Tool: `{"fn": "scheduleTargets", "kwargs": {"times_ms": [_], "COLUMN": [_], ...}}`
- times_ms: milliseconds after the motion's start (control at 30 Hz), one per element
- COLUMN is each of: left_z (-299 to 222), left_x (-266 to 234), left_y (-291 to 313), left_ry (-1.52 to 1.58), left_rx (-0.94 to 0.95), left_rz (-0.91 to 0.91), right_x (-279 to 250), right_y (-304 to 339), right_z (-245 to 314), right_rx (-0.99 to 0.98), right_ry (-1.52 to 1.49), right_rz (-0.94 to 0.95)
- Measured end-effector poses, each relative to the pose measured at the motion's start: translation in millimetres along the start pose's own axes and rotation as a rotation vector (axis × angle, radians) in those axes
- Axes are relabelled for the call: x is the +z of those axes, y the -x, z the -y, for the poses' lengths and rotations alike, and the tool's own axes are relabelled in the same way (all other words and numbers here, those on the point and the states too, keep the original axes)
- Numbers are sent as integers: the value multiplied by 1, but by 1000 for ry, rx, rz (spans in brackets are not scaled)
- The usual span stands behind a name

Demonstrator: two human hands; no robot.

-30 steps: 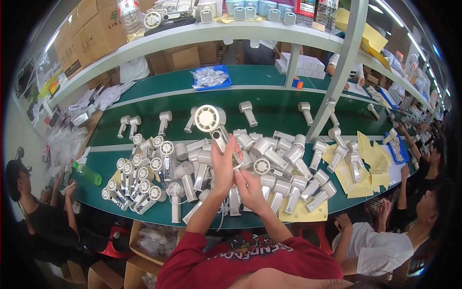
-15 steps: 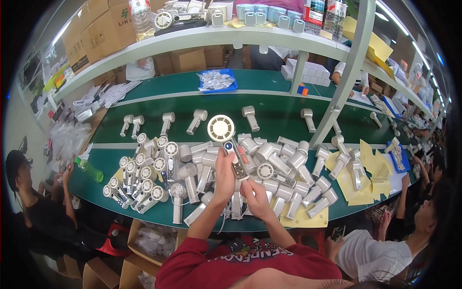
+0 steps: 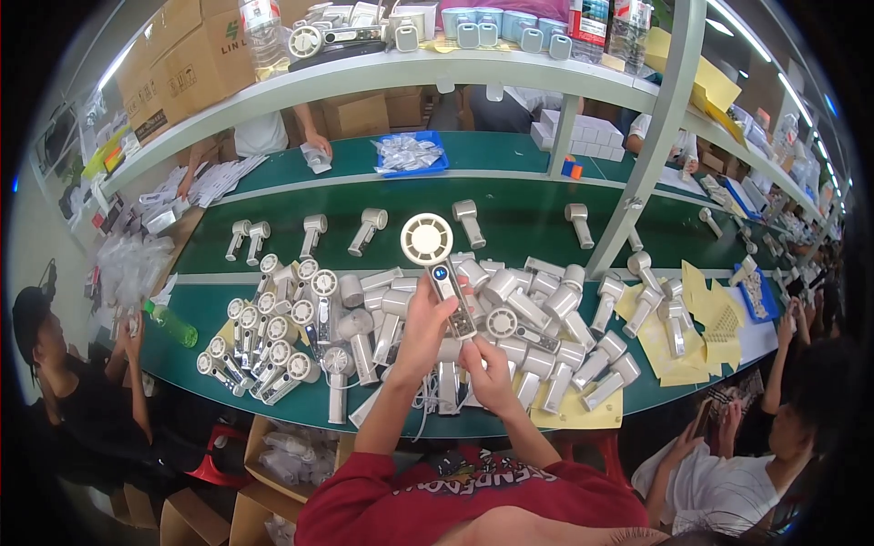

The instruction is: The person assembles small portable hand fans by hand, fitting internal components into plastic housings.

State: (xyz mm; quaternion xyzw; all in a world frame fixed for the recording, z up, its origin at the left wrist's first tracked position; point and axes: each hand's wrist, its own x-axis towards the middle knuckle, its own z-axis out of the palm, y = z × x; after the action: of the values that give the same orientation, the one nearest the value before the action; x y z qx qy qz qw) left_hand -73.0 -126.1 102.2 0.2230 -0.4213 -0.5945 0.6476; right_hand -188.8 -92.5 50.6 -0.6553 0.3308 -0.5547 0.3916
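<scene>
A white handheld fan (image 3: 426, 238) is held up over the bench, its round grille facing me and a small round display lit blue on its handle. My left hand (image 3: 424, 323) is closed around that handle. Just under the handle's lower end, my right hand (image 3: 490, 375) is closed in a pinch; whatever its fingers hold is hidden. A thin white cable (image 3: 422, 400) hangs near my left forearm. Many similar fans lie about my hands: a pile (image 3: 537, 305) to the right and a group standing close together (image 3: 270, 350) to the left.
Behind the pile, a green conveyor belt (image 3: 528, 205) carries spaced-out fans. A blue tray (image 3: 444, 162) of small bags stands beyond it. A shelf post (image 3: 657, 136) rises at right. Yellow sheets (image 3: 678, 359) and a green bottle (image 3: 173, 325) lie on the bench. Co-workers sit at both sides.
The fan in my left hand has shifted slightly right, and its display is now lit more clearly. Across the belt, another person's arms have come in, one hand on a small clear bag.
</scene>
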Motion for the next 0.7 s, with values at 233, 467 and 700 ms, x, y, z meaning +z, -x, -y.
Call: {"fn": "scheduleTargets", "kwargs": {"times_ms": [233, 467, 700], "left_z": [7, 6, 17], "left_x": [-5, 1, -15], "left_y": [-2, -6, -37], "left_ry": [-61, -89, -5], "left_rx": [-131, -14, 5], "left_rz": [-126, -234, -373], "right_x": [26, 35, 36], "right_y": [5, 12, 44], "right_z": [-11, 1, -11], "right_rx": [-45, -43, -41], "right_ry": [63, 205, 291], "right_rz": [-30, -76, 5]}}
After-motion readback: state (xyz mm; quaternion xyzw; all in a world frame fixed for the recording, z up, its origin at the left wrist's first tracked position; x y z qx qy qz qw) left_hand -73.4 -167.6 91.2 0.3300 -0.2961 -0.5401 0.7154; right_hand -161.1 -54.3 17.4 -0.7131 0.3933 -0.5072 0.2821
